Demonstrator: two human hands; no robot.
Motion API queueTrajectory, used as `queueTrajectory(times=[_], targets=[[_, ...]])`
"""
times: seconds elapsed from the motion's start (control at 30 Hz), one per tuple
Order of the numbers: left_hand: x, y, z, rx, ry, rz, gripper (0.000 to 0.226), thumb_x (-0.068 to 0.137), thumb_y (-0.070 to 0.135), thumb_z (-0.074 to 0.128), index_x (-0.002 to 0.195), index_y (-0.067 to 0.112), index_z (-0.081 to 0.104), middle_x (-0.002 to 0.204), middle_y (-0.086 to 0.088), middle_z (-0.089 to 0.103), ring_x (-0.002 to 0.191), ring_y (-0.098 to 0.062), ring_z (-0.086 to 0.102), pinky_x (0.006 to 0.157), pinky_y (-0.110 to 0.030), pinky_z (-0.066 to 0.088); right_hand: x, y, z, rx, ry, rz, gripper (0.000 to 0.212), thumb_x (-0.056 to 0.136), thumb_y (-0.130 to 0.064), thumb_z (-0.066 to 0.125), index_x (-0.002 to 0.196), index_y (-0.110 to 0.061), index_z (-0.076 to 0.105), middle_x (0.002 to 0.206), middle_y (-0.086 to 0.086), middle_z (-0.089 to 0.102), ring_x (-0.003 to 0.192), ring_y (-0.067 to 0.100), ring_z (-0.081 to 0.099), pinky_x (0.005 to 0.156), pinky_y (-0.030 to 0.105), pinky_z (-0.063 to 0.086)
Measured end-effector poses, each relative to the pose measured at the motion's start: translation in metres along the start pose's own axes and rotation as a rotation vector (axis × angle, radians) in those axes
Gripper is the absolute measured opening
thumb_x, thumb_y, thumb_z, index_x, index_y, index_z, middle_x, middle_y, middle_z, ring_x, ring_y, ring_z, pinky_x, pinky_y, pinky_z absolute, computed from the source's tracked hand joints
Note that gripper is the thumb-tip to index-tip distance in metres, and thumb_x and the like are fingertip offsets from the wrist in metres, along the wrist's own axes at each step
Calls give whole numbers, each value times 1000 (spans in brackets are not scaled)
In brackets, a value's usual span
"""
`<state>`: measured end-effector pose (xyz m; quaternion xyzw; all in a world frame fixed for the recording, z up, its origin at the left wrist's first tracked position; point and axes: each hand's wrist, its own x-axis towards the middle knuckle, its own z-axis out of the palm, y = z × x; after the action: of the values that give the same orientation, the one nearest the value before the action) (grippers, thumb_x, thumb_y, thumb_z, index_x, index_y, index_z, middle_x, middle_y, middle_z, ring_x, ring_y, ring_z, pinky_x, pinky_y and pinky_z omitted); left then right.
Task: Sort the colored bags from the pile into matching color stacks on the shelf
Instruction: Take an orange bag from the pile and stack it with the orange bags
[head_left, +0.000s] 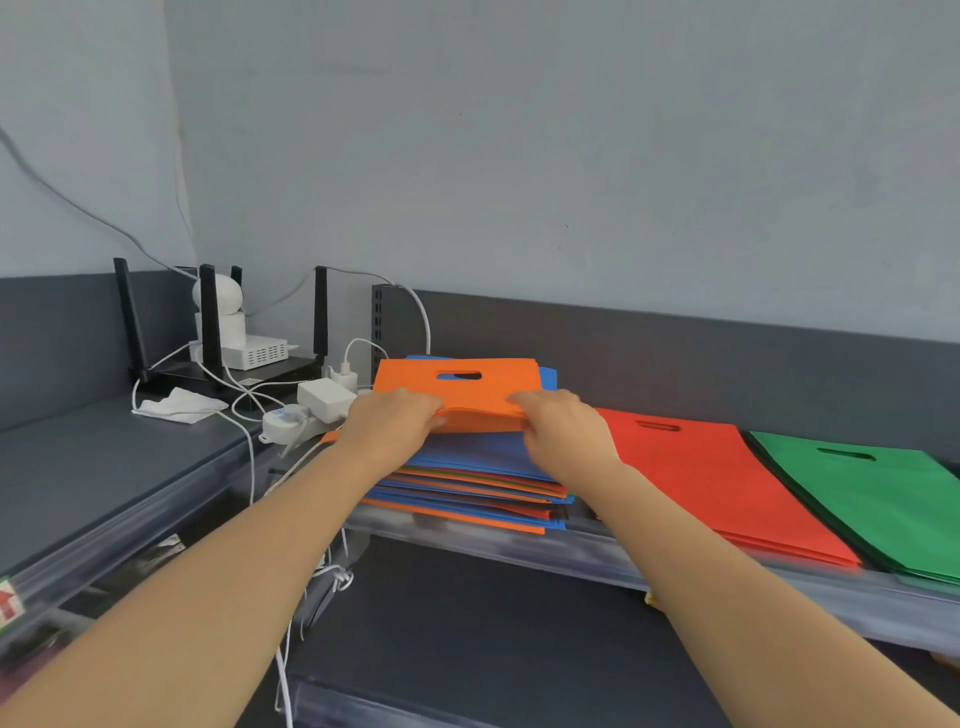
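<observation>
Two stacks are already laid on the shelf (571, 558), right of the right hand (561, 421): a red stack (717, 478) just beside it, a green stack (872, 499) farther out. An orange bag (467, 387), topmost on the mixed pile (478, 483), is pinched at its near edge by the left hand (395, 421) and the right hand. No orange or blue stack is seen; most sorting is judged left, the pile under the hands being thick.

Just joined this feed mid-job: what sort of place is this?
Probably a storeroom: grey shelving holds a red stack, a green stack and a mixed pile of bags, with a router and power strip in the corner.
</observation>
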<state>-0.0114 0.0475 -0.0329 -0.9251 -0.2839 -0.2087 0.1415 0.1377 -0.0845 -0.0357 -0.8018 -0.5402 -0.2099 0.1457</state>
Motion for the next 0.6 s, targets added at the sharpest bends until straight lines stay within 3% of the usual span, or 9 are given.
queueTrajectory(times=[0.07, 0.13, 0.2, 0.27, 0.37, 0.43, 0.53, 0.6], targets=[[-2, 4, 2, 13, 40, -48, 32, 101, 37, 34, 105, 16, 57, 97, -9, 65, 90, -31, 61, 64, -32, 39, 1, 12, -3, 287, 28, 278, 38, 88, -15, 47, 126, -12, 51, 119, 11, 55, 105, 35, 54, 77, 35, 46], [-4, 8, 1, -1, 80, -63, 30, 102, 35, 33, 109, 18, 55, 97, -9, 65, 89, -31, 61, 65, -34, 41, 0, 20, -12, 564, -36, 516, 36, 89, -19, 50, 122, -5, 49, 106, 13, 57, 92, 32, 60, 77, 37, 54], [-5, 13, -1, -23, 82, -19, 29, 102, 35, 32, 109, 18, 55, 101, -6, 62, 91, -30, 60, 66, -34, 42, -1, 26, -20, 1150, -143, 811, 35, 95, -26, 51, 120, -2, 46, 95, 22, 61, 78, 32, 65, 63, 37, 60], [-7, 18, -4, -51, 10, 56, 35, 101, 40, 30, 111, 18, 55, 106, -1, 55, 96, -26, 57, 66, -33, 39, -7, 25, -28, 1709, -265, 1030, 52, 98, -44, 42, 120, 3, 45, 90, 28, 62, 71, 37, 68, 51, 36, 59], [-14, 18, -7, -65, -213, 162, 48, 95, 56, 27, 116, 23, 55, 107, 5, 52, 104, -17, 52, 70, -32, 37, -12, 30, -23, 1863, -421, 1013, 79, 91, -64, 36, 123, 7, 46, 89, 33, 67, 73, 44, 69, 54, 41, 60], [-19, 13, -9, -136, -315, 167, 52, 90, 65, 24, 107, 31, 59, 103, 8, 50, 102, -13, 47, 74, -32, 38, -14, 34, -19, 1886, -429, 1028, 77, 90, -65, 39, 122, 4, 50, 91, 34, 67, 82, 46, 68, 63, 45, 60], [-23, 11, -11, -322, -334, 101, 58, 88, 67, 18, 89, 30, 62, 97, 6, 50, 96, -14, 47, 80, -32, 42, -22, 36, -20, 1888, -418, 1037, 42, 92, -39, 51, 114, -3, 55, 98, 28, 69, 89, 45, 68, 76, 48, 58], [-21, 13, -10, -432, -316, 40, 61, 91, 64, 20, 101, 29, 69, 102, 4, 54, 101, -17, 52, 89, -37, 44, -24, 35, -21, 1767, -424, 1060, 23, 90, -13, 53, 111, -3, 51, 94, 22, 69, 82, 40, 69, 62, 47, 60]])
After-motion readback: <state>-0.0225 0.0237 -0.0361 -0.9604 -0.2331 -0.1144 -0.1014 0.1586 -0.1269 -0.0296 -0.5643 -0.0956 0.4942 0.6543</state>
